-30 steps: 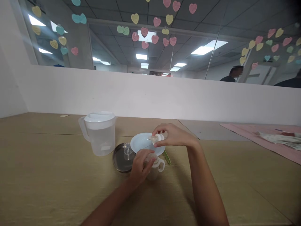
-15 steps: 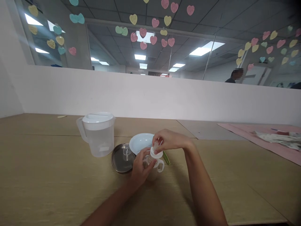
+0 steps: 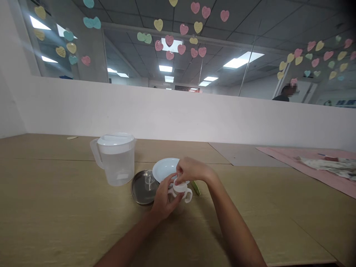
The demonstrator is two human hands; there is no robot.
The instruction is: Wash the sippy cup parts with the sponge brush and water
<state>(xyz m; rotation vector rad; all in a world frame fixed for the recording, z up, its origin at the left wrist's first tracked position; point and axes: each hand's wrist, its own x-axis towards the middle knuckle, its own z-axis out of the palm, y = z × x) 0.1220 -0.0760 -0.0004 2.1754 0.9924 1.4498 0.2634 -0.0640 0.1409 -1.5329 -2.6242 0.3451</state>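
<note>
A baby bottle with white side handles stands upright on the table in front of me. My left hand is wrapped round its upper part, thumb on the near side and fingers behind. From above, my right hand pinches the teat at the top of the white collar; its fingertips mostly hide the teat. Behind the hands is a white bowl, partly covered by them. A round metal tray lies to the left with a clear cap on it. A slim green item lies right of the bottle.
A lidded clear pitcher holding clear liquid stands left of the tray. At the right lies a pink mat with a crumpled whitish cloth on it. A low white wall under windows edges the table's far side; a person is beyond the glass.
My right hand has moved slightly left and down at the bottle top, and the teat shows less. The bottle's collar sits lower, nearer the handles. My left hand stays round the bottle.
</note>
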